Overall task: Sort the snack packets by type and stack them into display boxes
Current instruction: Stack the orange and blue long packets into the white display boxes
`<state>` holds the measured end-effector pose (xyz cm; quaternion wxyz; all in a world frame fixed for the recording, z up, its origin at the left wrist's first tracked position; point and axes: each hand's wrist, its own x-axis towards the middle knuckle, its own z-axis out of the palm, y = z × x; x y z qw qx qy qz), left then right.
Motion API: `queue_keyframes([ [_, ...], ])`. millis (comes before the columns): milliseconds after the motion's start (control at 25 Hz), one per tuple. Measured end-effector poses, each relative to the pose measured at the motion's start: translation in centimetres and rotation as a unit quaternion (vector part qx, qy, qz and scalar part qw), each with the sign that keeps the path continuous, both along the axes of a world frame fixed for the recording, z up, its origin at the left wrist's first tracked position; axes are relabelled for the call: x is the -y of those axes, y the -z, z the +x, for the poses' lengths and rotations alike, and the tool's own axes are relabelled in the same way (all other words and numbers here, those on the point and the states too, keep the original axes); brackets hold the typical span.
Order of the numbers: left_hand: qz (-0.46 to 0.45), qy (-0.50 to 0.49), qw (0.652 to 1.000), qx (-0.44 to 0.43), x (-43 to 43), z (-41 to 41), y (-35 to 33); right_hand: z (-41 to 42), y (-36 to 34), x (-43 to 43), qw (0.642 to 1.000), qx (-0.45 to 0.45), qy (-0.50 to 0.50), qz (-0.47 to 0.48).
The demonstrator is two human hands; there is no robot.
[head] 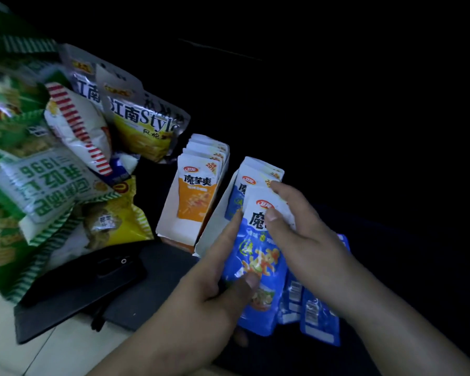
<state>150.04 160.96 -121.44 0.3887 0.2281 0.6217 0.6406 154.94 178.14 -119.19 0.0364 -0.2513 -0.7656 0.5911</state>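
Blue packet [258, 256] clamped, lower centre, dark room.
Left grip [215, 283] and right grip [307, 240] both pinch it just before the right display box [217, 213]; pale tiled surface [25, 348] lower left, black beyond.

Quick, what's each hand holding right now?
Left hand: grips the blue snack packet near its bottom.
Right hand: pinches the same packet's top.

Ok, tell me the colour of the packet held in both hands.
The held packet is blue with a white top, clearest in the head view.
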Motion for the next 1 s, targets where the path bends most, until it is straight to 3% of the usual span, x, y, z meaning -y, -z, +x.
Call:
queue_keyframes([
  [160, -0.027, -0.006, 0.999, -0.035, 2.2, -2.6, 1.0, -0.5, -1.1, -0.8, 0.989, -0.02, -0.053, -0.136],
  [360, -0.002, -0.045, 0.996, -0.077, 1.4, -4.2, 0.9, -1.4, -1.1, 0.3, 0.994, -0.087, -0.043, -0.05],
  [440, -0.001, -0.122, 0.982, -0.147, 0.8, -4.7, 1.7, -1.8, -1.3, 0.2, 0.99, -0.143, -0.009, -0.014],
  [520, -0.094, -0.221, 0.908, -0.343, 1.1, -5.6, 3.0, -2.5, -1.4, -0.1, 0.983, -0.176, 0.012, 0.039],
  [560, -0.154, -0.222, 0.872, -0.408, 1.5, -5.7, 4.0, -2.9, -1.2, -0.2, 0.981, -0.184, 0.014, 0.059],
  [600, -0.192, -0.198, 0.858, -0.434, 1.6, -5.5, 4.9, -3.2, -0.9, -0.4, 0.98, -0.186, 0.009, 0.074],
  [680, -0.213, -0.143, 0.867, -0.426, 1.8, -4.6, 6.4, -3.8, 0.2, -0.6, 0.977, -0.166, -0.019, 0.129],
  [760, -0.218, -0.133, 0.872, -0.417, 1.9, -4.0, 7.2, -4.1, 1.5, -0.5, 0.959, -0.127, -0.045, 0.25],
  [880, -0.216, -0.14, 0.88, -0.399, 2.0, -4.2, 7.2, -4.6, 3.6, -0.8, 0.87, -0.1, -0.016, 0.482],
  [920, -0.213, -0.139, 0.884, -0.392, 2.0, -4.2, 6.9, -4.9, 4.0, -0.8, 0.849, -0.089, 0.011, 0.521],
  [1000, -0.206, -0.145, 0.888, -0.385, 1.9, -4.1, 6.9, -5.6, 4.2, -0.9, 0.843, -0.052, 0.045, 0.534],
])
